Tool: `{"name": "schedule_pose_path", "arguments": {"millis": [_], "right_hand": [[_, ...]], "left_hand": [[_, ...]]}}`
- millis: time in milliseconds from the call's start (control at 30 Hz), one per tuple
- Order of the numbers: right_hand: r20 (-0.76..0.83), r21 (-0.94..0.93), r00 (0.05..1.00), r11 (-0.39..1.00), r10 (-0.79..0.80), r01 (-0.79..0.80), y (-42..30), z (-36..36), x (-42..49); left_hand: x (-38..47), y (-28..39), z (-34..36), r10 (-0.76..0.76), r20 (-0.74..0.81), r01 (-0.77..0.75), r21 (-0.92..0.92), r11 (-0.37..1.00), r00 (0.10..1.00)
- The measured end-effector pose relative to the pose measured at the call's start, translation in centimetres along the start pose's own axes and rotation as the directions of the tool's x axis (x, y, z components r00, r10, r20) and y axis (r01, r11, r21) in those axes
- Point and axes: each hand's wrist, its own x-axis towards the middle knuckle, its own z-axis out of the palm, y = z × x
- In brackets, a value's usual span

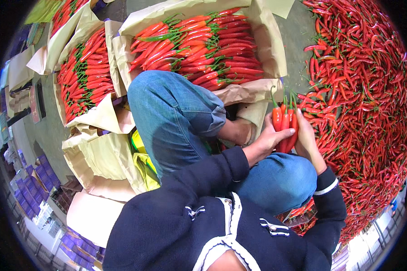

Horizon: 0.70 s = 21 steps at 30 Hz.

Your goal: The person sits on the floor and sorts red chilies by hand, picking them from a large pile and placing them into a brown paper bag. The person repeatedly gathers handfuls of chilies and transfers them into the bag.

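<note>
Upright between my hands is a bunch of several red chili peppers, green stems upward. My left hand grips it from the left, its thumb across the front. Against the bunch's right side lies my right hand, its fingers partly hidden behind the peppers. Both hands are above my right knee. Ahead, a paper-lined box holds rows of red chili peppers with one green pepper among them. To the right spreads a large heap of loose red chili peppers.
A second paper-lined box of aligned peppers stands at the left, with more peppers in a box beyond. Nearer me is a paper-lined box beside a yellow-green bag. Purple crates stand far left. My bent knees lie between boxes and heap.
</note>
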Motion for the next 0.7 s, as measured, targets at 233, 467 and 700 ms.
{"name": "schedule_pose_path", "arguments": {"millis": [233,467,700], "right_hand": [[0.412,-0.838,0.894,0.31,-0.177,0.448,-3.9,3.6,2.0],[0.71,-0.684,0.697,0.138,-0.097,0.716,-6.3,7.8,4.0],[0.739,-0.669,0.634,-0.135,-0.229,0.731,-5.9,11.3,13.8]], "left_hand": [[1.0,3.6,-1.6,0.008,0.069,-0.001,-0.095,0.995,0.998],[4.5,8.1,-3.3,0.239,-0.071,-0.248,-0.177,0.952,0.968],[10.2,10.1,-5.2,0.262,-0.097,-0.279,-0.406,0.87,0.96]]}}
